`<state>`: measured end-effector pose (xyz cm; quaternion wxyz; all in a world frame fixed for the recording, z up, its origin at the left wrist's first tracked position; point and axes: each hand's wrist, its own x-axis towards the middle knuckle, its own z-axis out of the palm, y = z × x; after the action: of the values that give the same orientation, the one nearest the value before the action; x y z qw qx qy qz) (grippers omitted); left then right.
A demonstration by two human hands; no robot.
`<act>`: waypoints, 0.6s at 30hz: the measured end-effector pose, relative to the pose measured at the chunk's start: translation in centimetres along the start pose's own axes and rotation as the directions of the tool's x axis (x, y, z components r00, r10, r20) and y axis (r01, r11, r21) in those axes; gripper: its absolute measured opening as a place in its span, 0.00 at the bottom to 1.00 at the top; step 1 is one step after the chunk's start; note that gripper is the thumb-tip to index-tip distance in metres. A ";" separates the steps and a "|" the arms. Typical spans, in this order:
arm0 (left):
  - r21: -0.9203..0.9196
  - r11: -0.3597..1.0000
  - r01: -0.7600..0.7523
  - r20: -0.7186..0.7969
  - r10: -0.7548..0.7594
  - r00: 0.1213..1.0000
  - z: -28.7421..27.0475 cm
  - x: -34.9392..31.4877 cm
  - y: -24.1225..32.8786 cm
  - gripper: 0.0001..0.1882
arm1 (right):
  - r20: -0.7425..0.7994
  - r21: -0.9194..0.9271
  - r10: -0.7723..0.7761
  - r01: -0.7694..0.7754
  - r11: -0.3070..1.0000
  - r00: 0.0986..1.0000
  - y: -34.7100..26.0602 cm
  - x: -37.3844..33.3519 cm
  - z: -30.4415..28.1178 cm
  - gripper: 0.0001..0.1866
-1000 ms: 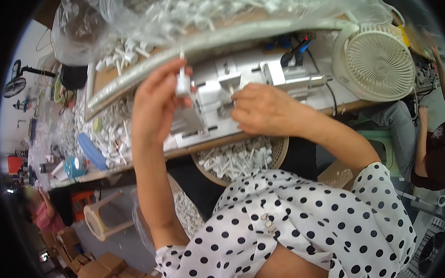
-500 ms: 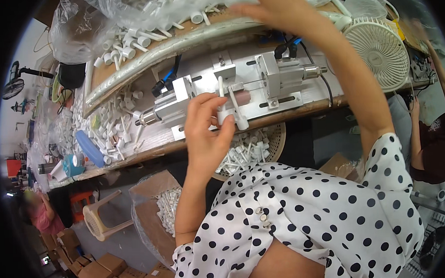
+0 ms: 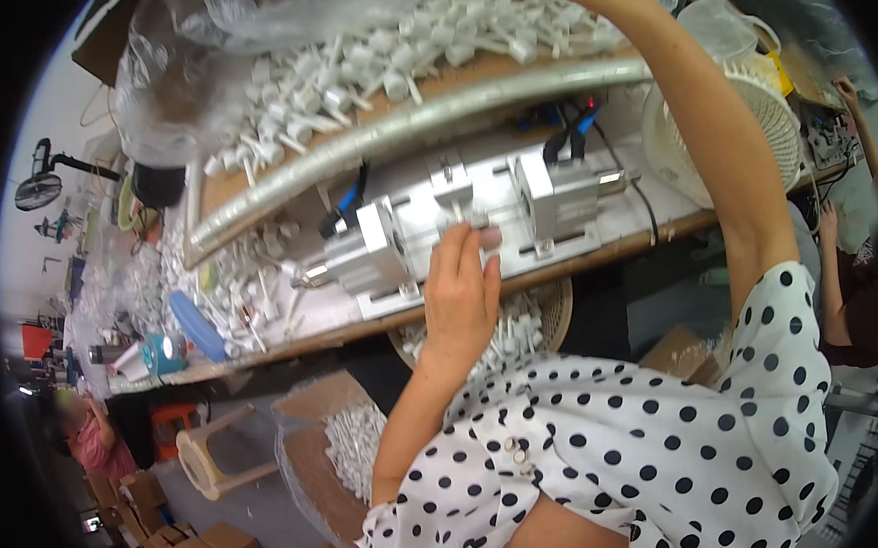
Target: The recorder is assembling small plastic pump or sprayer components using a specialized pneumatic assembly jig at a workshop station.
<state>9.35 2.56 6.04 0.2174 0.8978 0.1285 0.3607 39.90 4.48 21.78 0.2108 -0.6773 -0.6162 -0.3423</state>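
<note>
My left hand reaches over the middle of a silver metal clamping fixture at the bench edge. Its fingers are close together and bent around a white stemmed plastic piece, seated in the fixture's centre. Only the stem's upper end shows; the rest is behind my fingers. Two metal blocks with cylinders flank the hand. My right forearm stretches up over the bench toward a heap of white stemmed plastic pieces, and the right hand itself lies beyond the top of the picture.
A raised board with a plastic-wrapped rim holds the heap. A white fan stands at the right. Below the bench edge is a basket of white pieces, beside a lined carton. A stool stands left; other people are at both sides.
My left hand has moved in over the fixture's centre, its fingers now covering most of the white piece. My right hand has gone up out of the picture. The view has shifted.
</note>
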 end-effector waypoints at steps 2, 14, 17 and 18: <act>-0.003 0.999 0.054 0.045 -0.054 0.998 -0.3 0.3 0.3 0.14 | -0.031 0.078 0.051 -0.048 0.996 0.998 0.2 0.5 -1.0 0.12; 0.420 0.812 -0.404 -0.071 0.474 0.878 -5.6 10.2 -3.0 0.15 | 0.392 0.869 0.447 -0.483 0.105 0.804 -1.5 0.8 -4.6 0.17; 0.744 0.545 -0.387 -0.004 0.583 0.813 -7.6 16.6 -5.8 0.23 | 0.264 0.964 0.518 -0.241 -0.114 0.814 -1.4 1.7 -4.9 0.16; 0.817 0.440 -0.372 0.039 0.603 0.797 -8.3 18.8 -6.8 0.26 | 0.221 0.974 0.465 -0.168 -0.154 0.857 -1.4 2.0 -4.8 0.17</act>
<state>16.33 18.24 19.21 -0.3364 0.8393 0.0346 0.4257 37.58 2.67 26.28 0.7699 -0.4001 -0.4531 0.2047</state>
